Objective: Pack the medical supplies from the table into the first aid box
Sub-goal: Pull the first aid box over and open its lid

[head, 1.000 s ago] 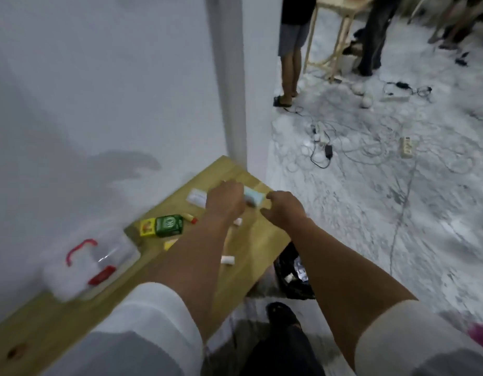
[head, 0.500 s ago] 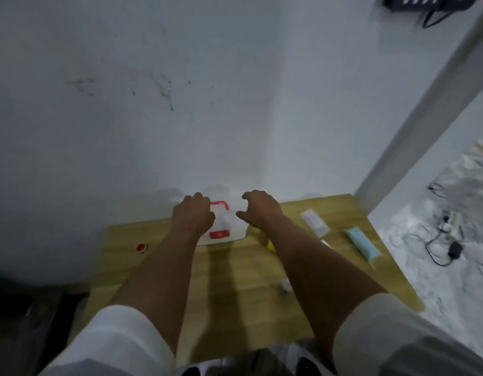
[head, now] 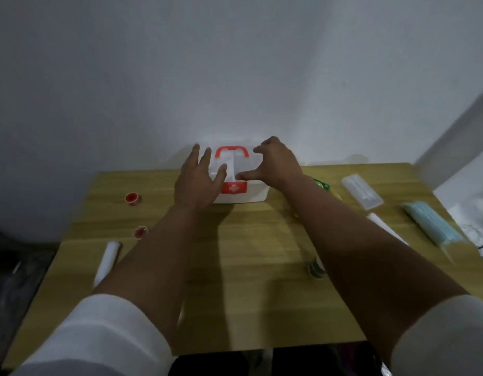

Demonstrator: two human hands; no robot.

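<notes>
First aid box is sitting at the table's far edge, long axis running left-right, white with red handle and latch (lid looking closed, blurry). Left hand and right hand are flanking it, fingers spread, gripping nothing, roughly equally near.

1. First aid box stands at the tabletop far edge, against the wall; no passage behind it.
2. Left side: two red caps and a white roll lie apart, with bare wood between them.
3. Right side crowded: clear packet, blue mask pack, green packet, small jar.
4. Centre strip between the forearms is bare wood up to the box front.
</notes>
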